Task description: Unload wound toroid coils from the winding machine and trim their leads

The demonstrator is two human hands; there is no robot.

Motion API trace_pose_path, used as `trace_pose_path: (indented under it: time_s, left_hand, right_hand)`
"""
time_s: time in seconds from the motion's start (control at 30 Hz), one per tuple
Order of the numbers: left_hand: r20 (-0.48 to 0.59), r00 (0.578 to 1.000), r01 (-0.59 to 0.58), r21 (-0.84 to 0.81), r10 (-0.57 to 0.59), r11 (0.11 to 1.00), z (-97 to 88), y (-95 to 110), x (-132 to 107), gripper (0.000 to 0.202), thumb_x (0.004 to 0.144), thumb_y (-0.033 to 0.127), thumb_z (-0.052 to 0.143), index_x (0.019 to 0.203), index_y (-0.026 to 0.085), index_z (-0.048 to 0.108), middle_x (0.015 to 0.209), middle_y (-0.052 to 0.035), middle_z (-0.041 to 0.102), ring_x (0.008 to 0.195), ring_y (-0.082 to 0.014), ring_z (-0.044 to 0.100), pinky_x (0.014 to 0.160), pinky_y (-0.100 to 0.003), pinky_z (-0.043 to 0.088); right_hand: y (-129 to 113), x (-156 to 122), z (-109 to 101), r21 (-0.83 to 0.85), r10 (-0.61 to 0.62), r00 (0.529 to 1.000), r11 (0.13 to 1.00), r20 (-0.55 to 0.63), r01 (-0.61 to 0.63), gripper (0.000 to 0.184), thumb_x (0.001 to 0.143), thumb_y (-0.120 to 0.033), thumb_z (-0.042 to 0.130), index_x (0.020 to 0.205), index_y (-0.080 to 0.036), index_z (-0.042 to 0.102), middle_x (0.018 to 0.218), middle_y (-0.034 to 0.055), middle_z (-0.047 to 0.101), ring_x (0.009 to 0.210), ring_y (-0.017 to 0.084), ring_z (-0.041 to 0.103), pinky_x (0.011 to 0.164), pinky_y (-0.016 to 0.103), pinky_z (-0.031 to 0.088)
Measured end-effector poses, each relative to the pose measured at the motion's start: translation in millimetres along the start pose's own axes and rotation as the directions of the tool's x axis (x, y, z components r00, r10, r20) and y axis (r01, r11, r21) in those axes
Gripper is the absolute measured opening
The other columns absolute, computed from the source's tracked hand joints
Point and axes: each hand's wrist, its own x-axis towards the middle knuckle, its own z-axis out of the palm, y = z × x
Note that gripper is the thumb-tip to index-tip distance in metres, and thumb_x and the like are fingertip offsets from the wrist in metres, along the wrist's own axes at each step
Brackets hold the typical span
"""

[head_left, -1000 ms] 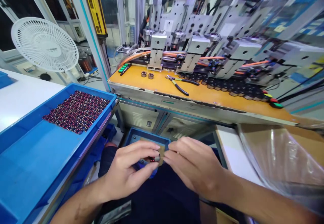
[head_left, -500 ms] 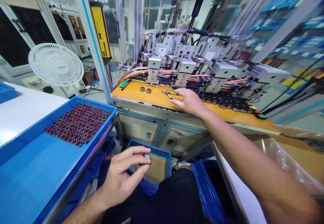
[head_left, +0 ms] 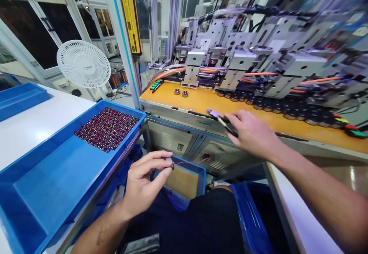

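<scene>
Pliers (head_left: 222,122), centre-right, are now being lifted off the tabletop (head_left: 201,100) in the fingers of the right hand (head_left: 254,135), thus being paired with the small part (head_left: 170,161) pinched lower-centre by the left hand (head_left: 145,181).

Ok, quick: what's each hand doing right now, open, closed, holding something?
Left hand: closed, pinching a small metallic part.
Right hand: closed, holding pliers by the handles.

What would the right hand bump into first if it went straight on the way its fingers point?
Probably the nearer of two small round parts on the orange bench, the pliers in the right hand leading. Height is hard to judge, so it might pass above.
</scene>
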Motion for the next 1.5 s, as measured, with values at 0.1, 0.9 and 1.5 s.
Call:
trace_pose_path:
  time_s: [0.1,0.9,1.5]
  left_hand:
    - [0.013,1.0,-0.01,-0.009,0.01,1.0,2.3,-1.6,0.9,0.022,0.078,0.002,0.07,0.09,0.02,0.075,0.103,-0.0082,0.077,0.095,-0.0182,0.073,0.082,-0.028,0.06]
    - [0.105,0.994,0.009,-0.04,-0.004,0.999,7.3,-5.3,-1.7,0.029,0.077,-0.001,0.07,0.097,0.02,0.075,0.108,-0.0099,0.075,0.1,-0.0213,0.071,0.086,-0.034,0.059]
    - [0.162,0.984,-0.064,-0.033,0.069,0.997,6.5,-10.8,-0.2,0.019,0.081,0.004,0.069,0.095,0.017,0.071,0.109,-0.0129,0.07,0.096,-0.022,0.07,0.081,-0.034,0.06]
  right_hand:
    - [-38.1,-59.1,8.8,0.314,-0.006,0.996,0.949,-0.086,0.033,0.046,0.087,-0.021,0.05,0.132,-0.013,0.048,0.111,0.0166,0.056,0.1,0.029,0.06,0.089,0.043,0.053]
    - [-155.9,-139.9,8.1,0.992,-0.059,0.992,-0.042,0.112,-0.115,0.078,0.086,0.0,0.048,0.147,-0.045,0.034,0.124,0.0045,0.058,0.11,0.016,0.063,0.103,0.036,0.05]
    - [-157.2,-133.0,5.6,0.95,0.083,0.947,0.01,0.311,-0.313,0.044,0.094,-0.022,0.057,0.137,-0.029,0.053,0.097,0.0057,0.065,0.085,0.015,0.065,0.084,0.028,0.056]
